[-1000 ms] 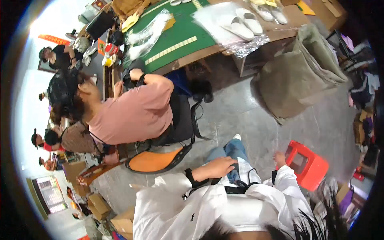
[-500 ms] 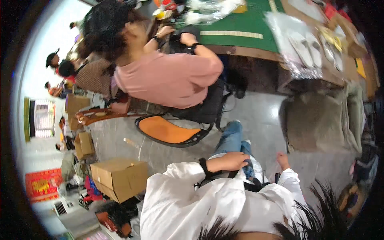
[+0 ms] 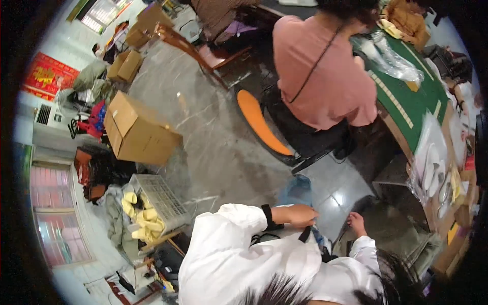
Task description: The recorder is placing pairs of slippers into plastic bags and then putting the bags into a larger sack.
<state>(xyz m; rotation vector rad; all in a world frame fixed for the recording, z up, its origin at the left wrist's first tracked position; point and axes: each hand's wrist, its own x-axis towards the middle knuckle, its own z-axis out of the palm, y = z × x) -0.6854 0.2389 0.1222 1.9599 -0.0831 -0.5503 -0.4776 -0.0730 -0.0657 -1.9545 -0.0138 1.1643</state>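
In front of my body, at waist height, is my left hand, with a black band on its wrist. Its fingers are curled inward, and whatever they may hold is hidden; a dark strap shows just below them. To the right hangs my right hand, fingers loosely bent and a little apart, with nothing seen in them. It is nearest to a dark grey-green cloth-covered bulk at the lower right. Neither hand touches the worktable.
Ahead, a person in a pink shirt sits on a chair with an orange seat, at a green-topped table bearing plastic-wrapped slippers. Leftward are a cardboard box and a crate beside yellow items.
My view has turned left: the seated person and table have shifted right, and the crate and a window now show at lower left. Both hands keep nearly the same place before my body.
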